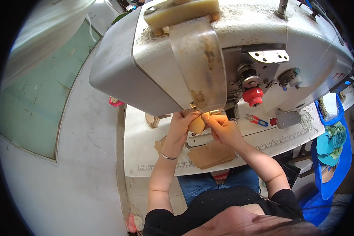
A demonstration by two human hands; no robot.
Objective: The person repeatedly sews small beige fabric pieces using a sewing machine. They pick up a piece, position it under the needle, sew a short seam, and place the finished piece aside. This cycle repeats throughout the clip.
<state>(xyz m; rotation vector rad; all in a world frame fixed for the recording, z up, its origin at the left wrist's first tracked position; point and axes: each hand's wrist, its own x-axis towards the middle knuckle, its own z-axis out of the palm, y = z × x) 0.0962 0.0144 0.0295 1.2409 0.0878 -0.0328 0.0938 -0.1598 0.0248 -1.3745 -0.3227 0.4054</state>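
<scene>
A large white sewing machine (pixel 177 74) fills the far side, its clear guard (pixel 200 63) hanging in front of the needle area. Just under that guard, both hands hold one small tan piece of material (pixel 197 125), fabric or leather. My left hand (pixel 181 125) pinches it from the left, partly hidden beneath the machine head. From the right, my right hand (pixel 224 129) has thumb and fingers closed on its edge. Nearer to me lies a stack of flat tan pieces (pixel 211 154) on the white table (pixel 173 170). The needle itself is hidden.
Thread snips (pixel 257 120) with red and blue handles lie right of my right hand, near a grey metal part (pixel 288 118) and loose thread. A ruler strip (pixel 279 141) runs along the near table edge. At far right, a blue bin (pixel 329 188) holds teal pieces (pixel 331 143).
</scene>
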